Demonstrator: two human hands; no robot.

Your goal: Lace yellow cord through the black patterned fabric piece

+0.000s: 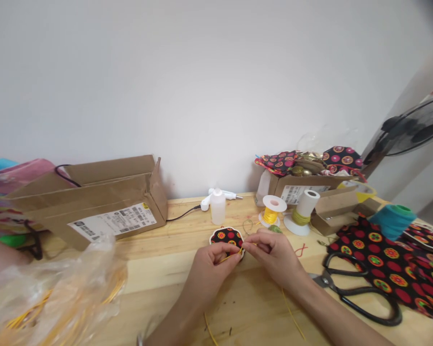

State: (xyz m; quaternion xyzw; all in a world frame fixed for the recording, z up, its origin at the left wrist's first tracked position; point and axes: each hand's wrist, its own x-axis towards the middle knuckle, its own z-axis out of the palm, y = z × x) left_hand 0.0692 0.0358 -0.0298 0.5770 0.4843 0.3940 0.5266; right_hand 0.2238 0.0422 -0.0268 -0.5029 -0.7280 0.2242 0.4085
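My left hand (212, 266) and my right hand (274, 254) meet over the wooden table (187, 283), fingers pinched. Between them runs a thin yellow cord (231, 256), held by both hands. A small round piece covered in black fabric with red and yellow flowers (226, 236) lies just behind my fingertips; my left thumb touches its near edge. Loose ends of yellow cord (292, 315) trail back toward me beneath my wrists.
A yellow cord spool (272, 210), an olive thread spool (303, 213) and a small white bottle (218, 206) stand behind. Black scissors (357, 290) lie on flowered fabric (386, 269) at right. A cardboard box (104, 202) and plastic bag (57, 298) sit left. A fan (414, 127) is far right.
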